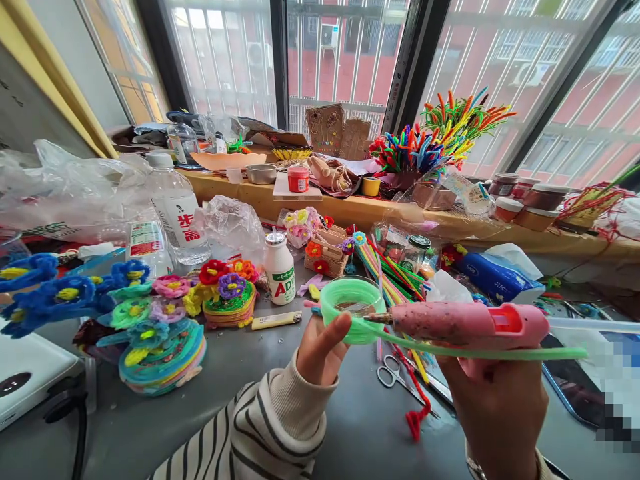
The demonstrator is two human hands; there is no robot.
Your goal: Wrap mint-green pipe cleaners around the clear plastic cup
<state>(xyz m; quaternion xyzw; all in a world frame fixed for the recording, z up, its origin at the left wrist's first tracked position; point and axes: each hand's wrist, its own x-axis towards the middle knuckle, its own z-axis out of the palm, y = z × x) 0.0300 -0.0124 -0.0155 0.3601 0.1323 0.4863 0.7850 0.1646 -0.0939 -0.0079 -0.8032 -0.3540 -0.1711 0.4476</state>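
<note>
My left hand (pixel 320 347) grips a clear cup (pixel 360 293) whose outside is wrapped in light green pipe cleaner (pixel 345 327). The thumb presses on the near side of the wrap. A loose length of the green strip runs off to the right, passing below the glue gun. In my right hand (pixel 495 407) is a pink hot glue gun (pixel 465 325), its fingers wrapped round the handle. The metal nozzle points left and sits close to the green wrap; whether it touches, I cannot tell. A translucent glue stick (pixel 595 325) sticks out of the gun's back.
Pipe-cleaner flowers on round bases (pixel 163 360) stand at left. A white bottle (pixel 280 270) and a lighter (pixel 277 321) lie near the middle. Scissors (pixel 395 375) and a red pipe cleaner (pixel 416 420) are below the cup. A phone (pixel 570 387) and tissue pack (pixel 495 277) are at right.
</note>
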